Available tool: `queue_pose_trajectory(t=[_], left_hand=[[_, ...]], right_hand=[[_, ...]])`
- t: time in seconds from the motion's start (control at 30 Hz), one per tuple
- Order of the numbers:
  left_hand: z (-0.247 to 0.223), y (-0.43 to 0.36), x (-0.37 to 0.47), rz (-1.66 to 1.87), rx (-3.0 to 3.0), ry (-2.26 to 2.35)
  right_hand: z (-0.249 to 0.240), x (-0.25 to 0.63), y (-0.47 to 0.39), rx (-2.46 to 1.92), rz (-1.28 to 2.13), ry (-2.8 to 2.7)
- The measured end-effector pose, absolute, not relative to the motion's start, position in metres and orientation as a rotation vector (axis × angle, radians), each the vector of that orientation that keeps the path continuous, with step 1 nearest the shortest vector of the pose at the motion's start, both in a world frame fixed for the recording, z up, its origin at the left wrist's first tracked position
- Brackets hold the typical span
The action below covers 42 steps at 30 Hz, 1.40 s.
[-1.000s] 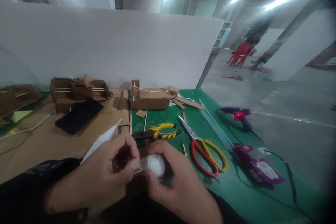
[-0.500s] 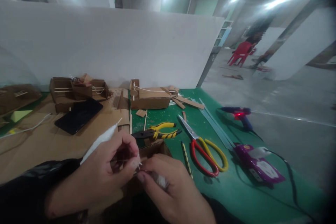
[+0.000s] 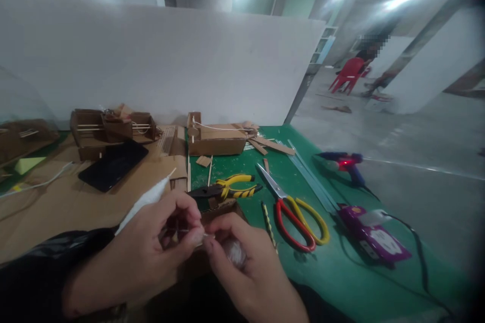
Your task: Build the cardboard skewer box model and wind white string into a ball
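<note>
My left hand [image 3: 151, 247] is closed in a pinch on a thin pale strand, its thumb and forefinger pressed together. Close beside it, my right hand [image 3: 246, 262] pinches at the same strand and has a shiny whitish ball of thread [image 3: 235, 253] in its palm. Both hands are over an open cardboard box [image 3: 231, 208], mostly hidden beneath them. Behind my left hand a white wrapped piece with a stick end [image 3: 147, 197] slants upward. Yellow-black pliers [image 3: 227, 187] lie just beyond the box.
Red-and-yellow-handled scissors [image 3: 295, 217], a purple power strip [image 3: 373, 234] and a glue gun [image 3: 344, 162] lie on the right. A black phone [image 3: 113, 165] and cardboard assemblies [image 3: 217, 141] are further back. A person sits on a red chair [image 3: 349, 73] in the distance.
The fingertips of my right hand have shifted slightly up and right, and the thread ball in its palm shows more. My left hand has barely moved.
</note>
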<state>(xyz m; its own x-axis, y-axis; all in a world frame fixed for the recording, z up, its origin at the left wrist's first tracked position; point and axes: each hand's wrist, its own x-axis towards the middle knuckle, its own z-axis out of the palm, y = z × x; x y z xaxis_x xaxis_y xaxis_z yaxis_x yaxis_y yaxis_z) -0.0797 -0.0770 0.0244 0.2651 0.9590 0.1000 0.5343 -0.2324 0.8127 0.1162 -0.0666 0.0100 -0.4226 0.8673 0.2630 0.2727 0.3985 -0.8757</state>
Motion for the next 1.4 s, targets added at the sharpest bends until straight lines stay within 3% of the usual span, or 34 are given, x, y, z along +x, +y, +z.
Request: queue_pose_trajectory(t=[0.2, 0.4, 0.53, 0.67, 0.73, 0.83, 1.0, 1.23, 1.4], left_hand=[[0.021, -0.076, -0.083, 0.903, 2.138, 1.340], [0.022, -0.077, -0.088, 0.963, 2.801, 0.914], [0.019, -0.084, -0.088, 1.218, 2.937, 0.819], [0.026, -0.079, -0.089, 1.004, 3.149, 0.625], [0.029, -0.074, -0.088, 0.934, 3.109, 0.743], [0.026, -0.073, -0.086, 0.851, 2.738, 1.083], [0.023, -0.081, -0.084, 0.701, 2.140, 1.405], [0.041, -0.081, -0.084, 0.542, 1.720, 1.340], [0.044, -0.075, -0.083, 0.524, 1.519, 1.245]], right_hand=[[0.007, 0.116, -0.064, -0.960, 1.117, -1.840], [0.005, 0.116, -0.057, -0.905, 1.695, -1.472], [-0.002, 0.113, -0.052, -0.793, 2.094, -1.226], [-0.009, 0.111, -0.051, -0.703, 2.295, -1.070], [-0.009, 0.110, -0.051, -0.709, 2.309, -1.091], [-0.002, 0.111, -0.054, -0.795, 2.169, -1.241], [0.014, 0.116, -0.063, -1.069, 1.527, -1.727], [0.008, 0.118, -0.068, -0.997, 0.777, -2.015], [-0.001, 0.116, -0.068, -0.783, 0.494, -2.161]])
